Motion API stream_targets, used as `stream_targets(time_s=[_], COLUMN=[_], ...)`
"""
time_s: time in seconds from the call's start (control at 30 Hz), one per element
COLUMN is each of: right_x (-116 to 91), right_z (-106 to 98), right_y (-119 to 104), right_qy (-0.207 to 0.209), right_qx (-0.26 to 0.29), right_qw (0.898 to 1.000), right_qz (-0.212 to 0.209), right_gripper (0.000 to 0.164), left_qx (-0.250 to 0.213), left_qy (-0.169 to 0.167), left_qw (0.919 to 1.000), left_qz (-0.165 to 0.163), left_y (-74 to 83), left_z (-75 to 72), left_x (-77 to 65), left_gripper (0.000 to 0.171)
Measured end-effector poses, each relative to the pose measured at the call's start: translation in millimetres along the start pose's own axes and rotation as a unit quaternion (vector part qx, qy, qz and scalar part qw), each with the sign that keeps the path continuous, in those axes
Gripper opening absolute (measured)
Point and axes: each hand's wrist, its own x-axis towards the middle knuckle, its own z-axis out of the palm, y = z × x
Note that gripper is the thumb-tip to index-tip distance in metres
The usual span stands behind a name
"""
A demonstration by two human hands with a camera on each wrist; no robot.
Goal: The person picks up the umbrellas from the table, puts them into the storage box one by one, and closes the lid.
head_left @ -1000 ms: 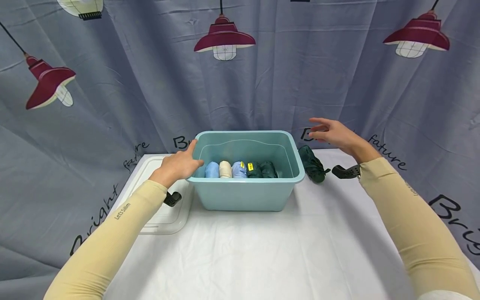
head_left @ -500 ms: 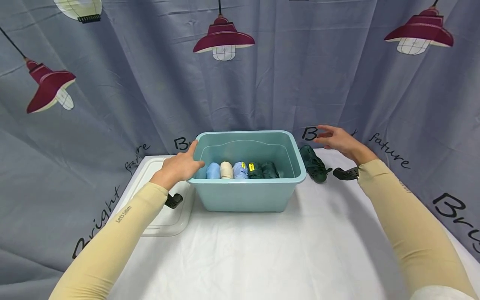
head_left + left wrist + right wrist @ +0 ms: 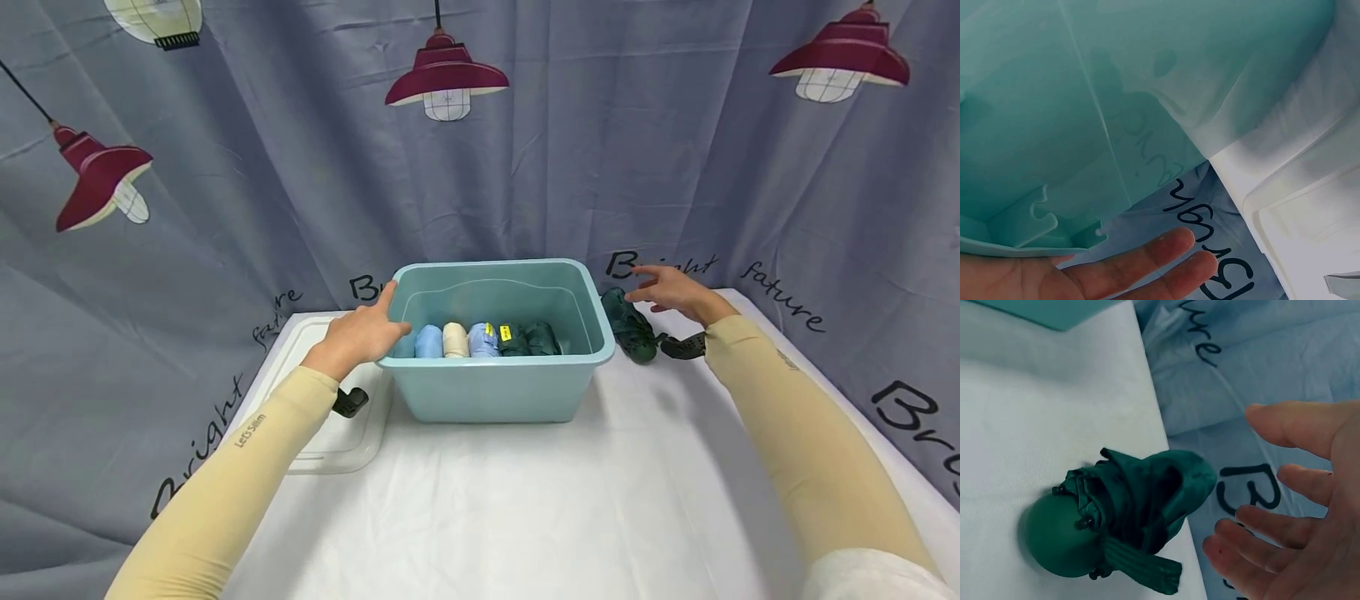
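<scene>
My left hand (image 3: 362, 335) straddles the left rim of a teal plastic bin (image 3: 491, 392). Its thumb lies over the rim, and in the left wrist view straight fingers (image 3: 1166, 247) extend outside the wall. My right hand (image 3: 675, 293) hovers with spread, relaxed fingers just above and right of a dark green compact umbrella (image 3: 630, 325), apart from it. In the right wrist view the umbrella (image 3: 1141, 494) lies with loosely gathered fabric, a loose strap and a round handle end. Several rolled bundles stand in a row inside the bin, including a cream bundle (image 3: 454, 340); their lower parts are hidden.
A translucent white lid (image 3: 341, 442) lies on the table left of the bin, partly under my left forearm. White cloth covers the table (image 3: 510, 517). Close behind hangs a grey-blue curtain (image 3: 570, 183) printed with lamps and lettering.
My right hand has come down and slightly toward the umbrella. The left hand stays at the bin's rim, and the umbrella has not moved on the table.
</scene>
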Motion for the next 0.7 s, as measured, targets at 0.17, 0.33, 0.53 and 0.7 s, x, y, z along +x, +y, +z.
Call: stream_targets(time_s=[0.17,0.33,0.53,0.7], right_x=[7,14,22,25], right_z=[-7,-8,-1,6], right_y=[3,9,12,16], right_qy=[-0.029,-0.052,-0.07,-0.084], right_qx=[-0.041,-0.059,-0.051,-0.047], right_qw=[0.999,0.996,0.994,0.992], right_qz=[0.022,0.05,0.063,0.075], right_gripper=[0.088,0.091,0.093,0.092], left_qx=[-0.006,-0.009,-0.001,-0.003], left_qy=[0.01,0.009,0.02,0.013], left_qw=[0.9999,0.9999,0.9998,0.9999], left_qz=[0.002,-0.001,-0.007,-0.002], left_y=[4.4,4.7,-0.8,-3.7], left_z=[-0.5,0.2,-1.8,0.3], left_x=[1.6,1.0,-2.0,-4.4], left_gripper=[0.087,0.087,0.087,0.086])
